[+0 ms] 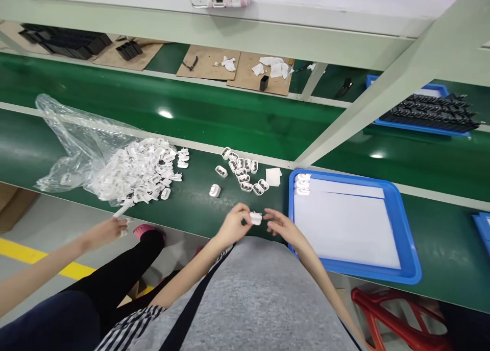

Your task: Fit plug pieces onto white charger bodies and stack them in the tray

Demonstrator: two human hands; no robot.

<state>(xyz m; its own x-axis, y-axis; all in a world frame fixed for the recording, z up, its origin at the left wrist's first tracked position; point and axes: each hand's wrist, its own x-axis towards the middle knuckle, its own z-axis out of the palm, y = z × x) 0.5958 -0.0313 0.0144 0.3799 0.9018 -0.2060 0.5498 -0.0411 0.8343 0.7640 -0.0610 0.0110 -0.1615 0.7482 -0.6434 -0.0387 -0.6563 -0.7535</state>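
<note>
My left hand (234,223) pinches a small white charger housing (255,218) just above the table's near edge. To its right, my right hand (282,225) has its fingers apart and curved toward the housing, seemingly not touching it. Beyond my hands, several open white charger housings (241,172) stand in a loose cluster, dark inside. A single white housing (215,190) lies nearer to me on the left. Beside the cluster is a small stack of white paper squares (273,177).
At left, a clear plastic bag (76,141) spills a heap of white plastic parts (133,172). Another person's hand (109,233) holds a white item by it. A blue tray (411,249) at right carries three white pieces (303,184). A slanted post (356,106) rises behind it.
</note>
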